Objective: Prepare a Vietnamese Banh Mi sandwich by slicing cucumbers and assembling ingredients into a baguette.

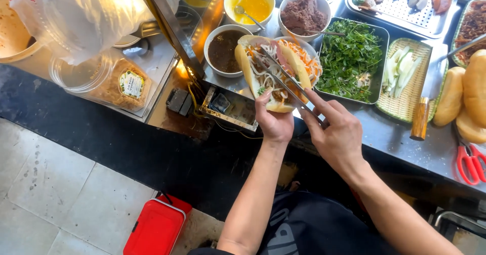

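A steel desk (385, 128) of a food stall runs across the top of the view, above a dark ledge and a tiled floor where a red box (156, 227) stands. At far left a clear plastic bag (86, 12) hangs over a lidded tub (109, 80). Further right sit a bowl of dark sauce (223, 50), a bowl of yellow sauce (251, 4) and a bowl of brown paste (304, 14). The left hand (273, 121) cups a split bread roll (276, 70) from below, fingers clenched round its underside, holding it off the desk just in front of the sauce bowl. The right hand (336, 133) grips metal tongs (283, 80), fingers pinched on the handles, tips down in the filling. The roll looks heaped, so a hard push from the tongs could split the crust or spill shreds onto the ledge. Rightwards lie a tray of green herbs (352, 57), a cucumber basket (405, 80), plain loaves (466, 98) and red scissors (471, 161).
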